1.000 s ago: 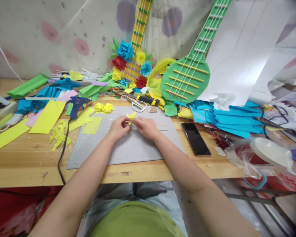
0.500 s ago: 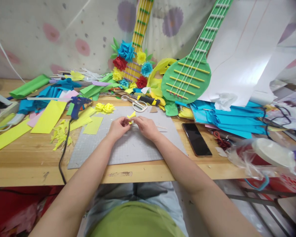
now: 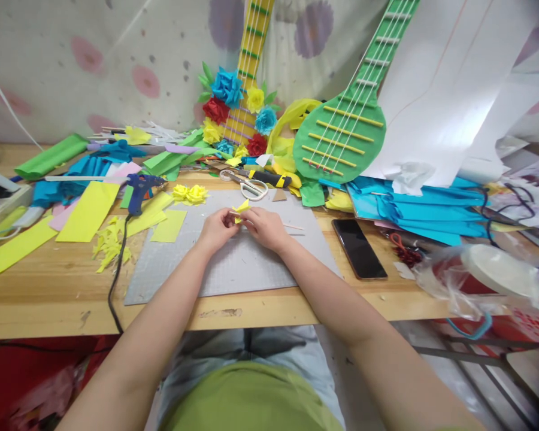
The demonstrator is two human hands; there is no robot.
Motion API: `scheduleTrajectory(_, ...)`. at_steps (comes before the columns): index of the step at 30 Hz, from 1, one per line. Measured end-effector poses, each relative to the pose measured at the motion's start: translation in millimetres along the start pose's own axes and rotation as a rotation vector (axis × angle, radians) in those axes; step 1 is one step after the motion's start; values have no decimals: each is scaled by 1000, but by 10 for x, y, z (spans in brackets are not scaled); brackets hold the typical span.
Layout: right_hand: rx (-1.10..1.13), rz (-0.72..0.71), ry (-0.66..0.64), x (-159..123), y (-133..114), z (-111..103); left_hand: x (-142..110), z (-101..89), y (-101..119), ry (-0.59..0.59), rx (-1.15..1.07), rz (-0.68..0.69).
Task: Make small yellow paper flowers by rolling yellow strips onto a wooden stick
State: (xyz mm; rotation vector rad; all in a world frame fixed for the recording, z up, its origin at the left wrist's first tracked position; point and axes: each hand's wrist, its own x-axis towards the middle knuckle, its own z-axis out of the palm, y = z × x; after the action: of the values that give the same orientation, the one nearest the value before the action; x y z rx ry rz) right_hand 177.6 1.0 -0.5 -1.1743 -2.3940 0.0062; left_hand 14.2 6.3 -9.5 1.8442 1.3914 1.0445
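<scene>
Over the middle of the grey cutting mat (image 3: pixel 247 272), my left hand (image 3: pixel 219 229) and my right hand (image 3: pixel 265 227) meet with fingertips pinched together. Between them is a small piece of yellow crepe paper (image 3: pixel 241 206), its pointed end sticking up above the fingers. A thin pale stick seems to pass between the fingertips, mostly hidden by them. Finished yellow paper flowers (image 3: pixel 190 194) lie beyond my left hand, and a cut yellow paper rectangle (image 3: pixel 169 226) rests on the mat's left side. Just past my hands are white-handled scissors (image 3: pixel 254 190).
A blue glue gun (image 3: pixel 140 191) with its cord lies at left among yellow strips and scraps. A phone (image 3: pixel 358 249) is to the right, near a plastic-wrapped cup (image 3: pixel 485 275). At the back lean a green paper instrument (image 3: pixel 341 143) and a flower-trimmed yellow one (image 3: pixel 254 45).
My hands stay together over the mat, fingers shifting slightly around the yellow paper, whose tip now stands a little higher. The view has tilted slightly.
</scene>
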Motion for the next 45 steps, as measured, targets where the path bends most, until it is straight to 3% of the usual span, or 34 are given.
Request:
scheduleTrajectory(15, 18, 44, 5, -4, -31, 22, -5, -6, 28, 12, 97, 75)
scheduleTrajectory(22, 30, 85, 34, 5, -56, 13, -14, -4, 42, 90, 44, 91)
scheduleTrajectory(29, 69, 99, 60, 8, -42, 40, -2, -12, 46, 148, 165, 176)
scheduleTrajectory(37, 130, 95, 72, 20, -47, 33, -10, 25, 72, 82, 44, 79)
scheduleTrajectory(45, 154, 106, 107, 21, -25, 55, -13, 4, 66, 64, 46, 151)
